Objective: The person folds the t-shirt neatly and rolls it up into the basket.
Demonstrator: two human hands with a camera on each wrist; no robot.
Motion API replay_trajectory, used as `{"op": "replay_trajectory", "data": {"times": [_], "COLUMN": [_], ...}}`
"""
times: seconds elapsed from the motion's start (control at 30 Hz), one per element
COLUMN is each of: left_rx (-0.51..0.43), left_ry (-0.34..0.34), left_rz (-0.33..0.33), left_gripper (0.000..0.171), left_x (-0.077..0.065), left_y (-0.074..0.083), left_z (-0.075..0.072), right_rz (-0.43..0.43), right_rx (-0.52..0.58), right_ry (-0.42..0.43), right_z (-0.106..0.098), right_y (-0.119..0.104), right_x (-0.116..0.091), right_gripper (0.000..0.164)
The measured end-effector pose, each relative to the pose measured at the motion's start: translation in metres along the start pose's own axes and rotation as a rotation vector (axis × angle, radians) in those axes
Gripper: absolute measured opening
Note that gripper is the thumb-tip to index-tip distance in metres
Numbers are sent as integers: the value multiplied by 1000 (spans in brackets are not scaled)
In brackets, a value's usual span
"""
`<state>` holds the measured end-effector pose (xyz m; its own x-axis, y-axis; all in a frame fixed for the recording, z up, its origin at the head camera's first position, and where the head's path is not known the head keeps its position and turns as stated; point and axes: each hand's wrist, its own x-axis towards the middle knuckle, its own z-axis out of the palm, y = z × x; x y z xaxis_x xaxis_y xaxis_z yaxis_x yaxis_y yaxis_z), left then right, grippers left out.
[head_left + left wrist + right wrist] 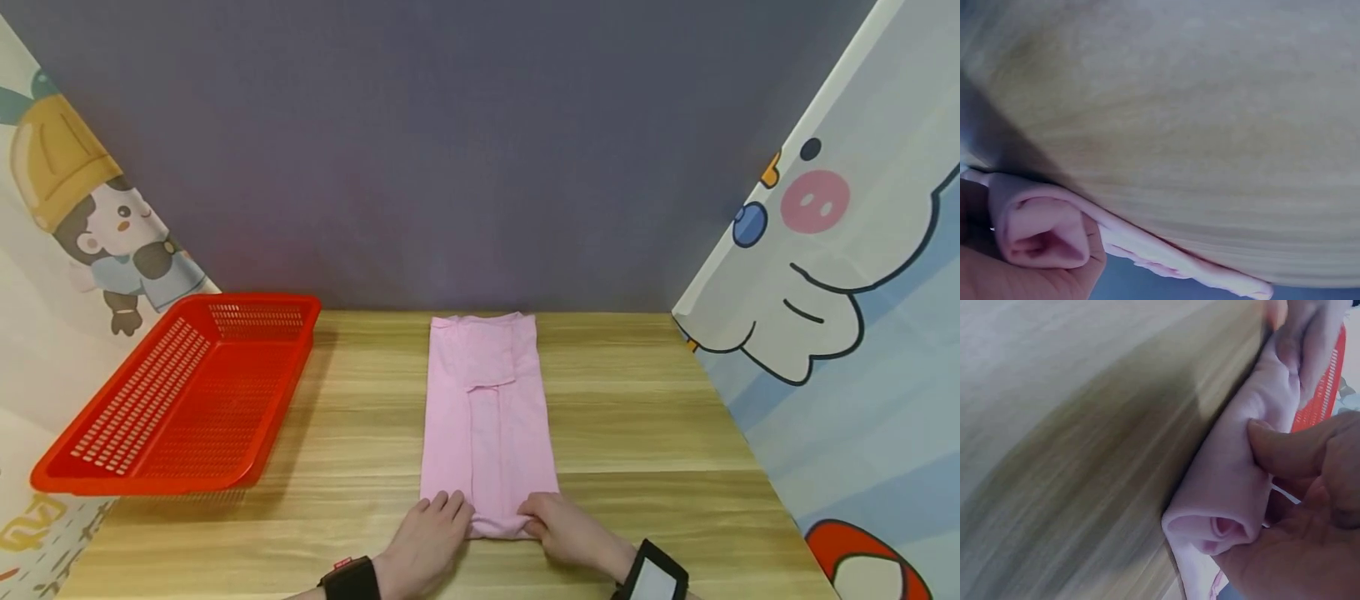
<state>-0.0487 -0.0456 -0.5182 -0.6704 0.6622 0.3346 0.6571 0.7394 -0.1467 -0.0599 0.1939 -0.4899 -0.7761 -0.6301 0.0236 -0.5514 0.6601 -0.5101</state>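
Observation:
A pink garment, folded into a long strip, lies lengthwise on the wooden table, its near end rolled up. My left hand grips the left end of that roll, fingers over the top. At the right end, my right hand pinches the roll between thumb and fingers. The left wrist view shows the roll's spiral end inside the curled left hand. In the right wrist view the rolled layers show, with the right thumb pressed on them. A loose folded flap lies near the far end.
A red plastic basket with perforated sides stands at the left of the wooden table. A dark grey panel rises behind the table. Cartoon-printed panels flank it on the left and right. Each wrist wears a black band.

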Motion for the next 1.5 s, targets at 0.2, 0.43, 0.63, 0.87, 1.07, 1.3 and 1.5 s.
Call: {"op": "replay_trajectory", "data": {"times": [0.2,0.43,0.63,0.87,1.07,1.3,1.5], "left_rx": [-18,-122,-244,-142,-4,130,53], "left_ry": [-73,-142,-190,-122,-2,97,46], "left_rz": [-35,-100,-142,-55,83,154,52], "left_gripper": [11,6,11,25,33,28,24], "left_x": [2,7,9,1,-6,-6,-4], "left_y": [-3,-3,-6,-5,-7,-9,-7], "left_z": [3,-2,-5,-2,-2,-1,4], "right_rz": [-123,-195,-211,-179,-146,-90,-48], "right_rx": [-320,-430,-368,-235,-18,20,12], "right_ry": [55,226,278,320,237,168,141], "right_z": [14,28,28,28,20,14,14], "right_y": [-1,0,3,9,14,13,11], "right_x": [-11,-19,-17,-11,-5,-1,1], "right_gripper": [32,41,27,13,8,10,11]}}
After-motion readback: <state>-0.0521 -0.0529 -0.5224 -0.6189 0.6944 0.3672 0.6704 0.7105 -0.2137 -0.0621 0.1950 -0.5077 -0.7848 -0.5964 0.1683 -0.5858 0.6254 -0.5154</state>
